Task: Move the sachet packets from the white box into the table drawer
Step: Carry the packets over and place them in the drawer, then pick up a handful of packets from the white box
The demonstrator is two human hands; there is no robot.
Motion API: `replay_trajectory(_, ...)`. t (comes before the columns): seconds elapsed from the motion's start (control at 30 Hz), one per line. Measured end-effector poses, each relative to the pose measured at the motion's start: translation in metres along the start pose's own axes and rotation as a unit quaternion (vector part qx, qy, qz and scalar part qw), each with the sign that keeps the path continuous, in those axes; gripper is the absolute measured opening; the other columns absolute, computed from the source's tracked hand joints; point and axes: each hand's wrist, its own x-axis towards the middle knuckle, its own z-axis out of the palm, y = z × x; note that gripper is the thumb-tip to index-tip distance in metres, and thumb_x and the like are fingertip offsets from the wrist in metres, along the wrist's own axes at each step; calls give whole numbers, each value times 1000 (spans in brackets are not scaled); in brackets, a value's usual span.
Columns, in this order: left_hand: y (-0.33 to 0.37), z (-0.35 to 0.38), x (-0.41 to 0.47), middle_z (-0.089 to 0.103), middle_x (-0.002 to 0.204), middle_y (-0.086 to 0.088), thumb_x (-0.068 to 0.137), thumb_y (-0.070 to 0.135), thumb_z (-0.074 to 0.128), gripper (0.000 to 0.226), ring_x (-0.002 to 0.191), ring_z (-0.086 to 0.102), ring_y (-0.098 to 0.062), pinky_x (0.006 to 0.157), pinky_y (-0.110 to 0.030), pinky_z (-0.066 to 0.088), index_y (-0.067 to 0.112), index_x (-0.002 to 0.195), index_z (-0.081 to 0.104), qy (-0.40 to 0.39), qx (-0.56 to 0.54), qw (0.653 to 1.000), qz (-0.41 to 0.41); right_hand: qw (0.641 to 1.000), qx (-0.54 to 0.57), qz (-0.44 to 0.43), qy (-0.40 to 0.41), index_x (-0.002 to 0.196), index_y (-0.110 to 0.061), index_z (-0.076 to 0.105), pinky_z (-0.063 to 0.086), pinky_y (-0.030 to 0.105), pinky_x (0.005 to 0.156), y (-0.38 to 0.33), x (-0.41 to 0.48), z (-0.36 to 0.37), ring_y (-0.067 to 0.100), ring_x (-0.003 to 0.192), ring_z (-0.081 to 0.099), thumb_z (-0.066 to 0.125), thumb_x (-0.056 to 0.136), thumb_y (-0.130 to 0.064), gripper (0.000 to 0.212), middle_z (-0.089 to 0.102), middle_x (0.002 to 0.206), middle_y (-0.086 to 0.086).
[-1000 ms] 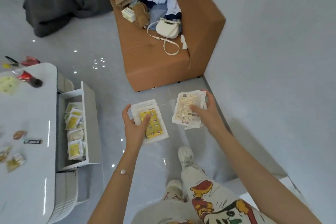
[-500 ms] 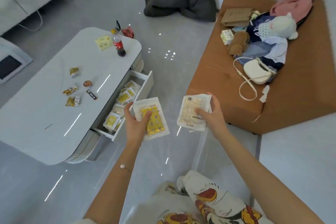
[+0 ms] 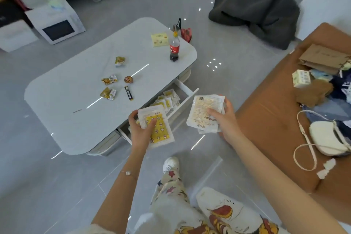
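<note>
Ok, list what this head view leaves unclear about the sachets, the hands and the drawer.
- Head view, the drawer: its near end is hidden behind the left hand and the yellow sachet stack it holds, so the fill level is unclear.
- Head view, the pale sachet stack in the right hand: the top packet covers the rest, so the count is unknown.
- Print on both stacks: too small and blurred to read.

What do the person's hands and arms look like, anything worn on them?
No gloves, and no sleeve reaches either wrist. The left hand has a thin bracelet at its wrist, a fine chain with one small pale bead. The right hand shows no watch or band at its wrist. Rings are too small to tell.
</note>
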Motion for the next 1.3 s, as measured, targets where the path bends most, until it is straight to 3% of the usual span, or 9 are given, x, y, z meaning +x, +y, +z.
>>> replay_trajectory(0.07,2,-3,23,61,121,-3,80,35,76,61,92,69,-18,67,-30,60,48,122,33,25,-7,999,-20,999,-25,-7,-19,113,-46,49,60,33,72,-11,24,18,13,100,68,76,79,-6,60,66,112,-10)
replay_trajectory(0.17,9,-4,49,65,114,-5,80,34,76,61,84,71,-17,57,-22,57,49,122,34,45,-33,998,-43,998,-42,-6,-45,126,-38,48,58,26,67,-23,56,42,10,97,69,75,79,-5,63,67,112,-10)
replay_trajectory(0.33,10,-3,83,62,116,-8,83,29,75,62,89,70,-20,68,-31,59,42,126,33,83,-63,992,-77,994,-75,23,-77,135,-29,43,58,23,64,-33,107,78,9,94,68,73,81,-4,66,65,112,-7)
replay_trajectory(0.5,-19,-5,123,58,111,0,83,29,75,57,91,65,-12,53,-12,49,29,123,33,123,-44,984,-121,982,-115,80,-129,131,-28,45,57,23,63,-13,168,110,15,99,67,72,83,-4,60,64,114,-2)
replay_trajectory(0.8,-210,8,221,65,100,5,87,27,71,39,69,66,4,50,-10,49,17,117,48,224,-73,932,-276,946,-193,195,-172,137,-27,41,56,18,59,169,302,177,6,95,64,69,86,-6,62,63,120,-4)
replay_trajectory(0.93,-315,21,272,58,94,13,86,28,71,36,73,61,5,49,-7,47,25,112,46,274,-82,916,-280,947,-186,213,-153,139,-25,39,56,20,63,281,369,212,5,97,63,67,88,-7,61,61,123,-3)
replay_trajectory(1.1,-385,18,312,60,98,14,87,30,71,35,80,62,7,56,-11,51,28,111,46,308,-107,907,-265,945,-205,206,-151,128,-20,46,55,19,56,366,419,231,0,82,68,68,85,-4,51,65,107,-7)
replay_trajectory(1.2,-400,16,328,61,98,13,86,27,71,30,83,64,5,58,-11,52,32,105,49,325,-104,906,-253,942,-220,195,-160,133,-19,43,61,34,74,389,434,240,12,100,66,68,85,-3,56,63,119,0)
replay_trajectory(1.3,-406,17,337,63,105,7,87,27,71,38,94,64,-5,71,-19,55,21,117,49,346,-69,904,-242,947,-237,165,-142,138,-20,39,57,44,86,401,441,248,19,113,61,66,87,-5,59,58,129,1)
